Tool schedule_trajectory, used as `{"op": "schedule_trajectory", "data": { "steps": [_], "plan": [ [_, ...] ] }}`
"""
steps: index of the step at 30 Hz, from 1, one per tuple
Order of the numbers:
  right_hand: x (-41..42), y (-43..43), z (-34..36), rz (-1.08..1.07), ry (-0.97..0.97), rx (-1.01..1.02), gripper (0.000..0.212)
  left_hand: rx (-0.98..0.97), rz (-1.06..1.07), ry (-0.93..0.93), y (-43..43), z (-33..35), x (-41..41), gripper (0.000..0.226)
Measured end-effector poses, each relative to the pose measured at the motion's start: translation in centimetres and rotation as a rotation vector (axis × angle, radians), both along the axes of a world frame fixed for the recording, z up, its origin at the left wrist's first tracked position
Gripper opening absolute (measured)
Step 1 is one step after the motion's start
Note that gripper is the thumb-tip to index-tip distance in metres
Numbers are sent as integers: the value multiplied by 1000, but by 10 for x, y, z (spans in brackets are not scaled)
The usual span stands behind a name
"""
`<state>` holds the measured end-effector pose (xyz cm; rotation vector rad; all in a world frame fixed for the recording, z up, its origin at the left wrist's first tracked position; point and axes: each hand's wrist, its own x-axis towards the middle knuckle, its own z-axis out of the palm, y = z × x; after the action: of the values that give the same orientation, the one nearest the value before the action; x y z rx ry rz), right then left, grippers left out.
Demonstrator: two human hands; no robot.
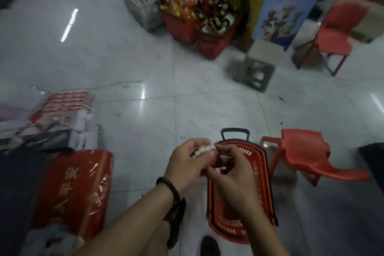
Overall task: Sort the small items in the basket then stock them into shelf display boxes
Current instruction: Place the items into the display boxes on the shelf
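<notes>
A pale tiled floor (145, 64) carries a red basket (262, 174); above the basket's far end both hands meet, the left hand (187, 164) gripping a row of small items (202, 150); the right hand (230, 170) pinches that row's end.

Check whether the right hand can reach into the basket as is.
Probably yes: the basket sits open-topped right under the right hand, nothing covering it. But its fingers seem to pinch the items the left hand holds.
</notes>
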<state>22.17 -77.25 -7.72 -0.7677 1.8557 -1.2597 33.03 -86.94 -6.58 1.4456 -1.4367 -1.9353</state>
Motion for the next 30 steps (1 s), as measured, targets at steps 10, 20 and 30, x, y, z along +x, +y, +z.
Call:
{"op": "schedule_trajectory", "data": {
  "steps": [10,20,30],
  "plan": [
    [140,1,161,418,-227,-181,11,-145,302,105,56,160,211,18],
    [409,-18,280,842,-300,-335,15,-349,655,187,136,258,476,26],
    [664,11,330,1154,-18,-602,30,-478,988,148,212,305,710,60]
  ]
}}
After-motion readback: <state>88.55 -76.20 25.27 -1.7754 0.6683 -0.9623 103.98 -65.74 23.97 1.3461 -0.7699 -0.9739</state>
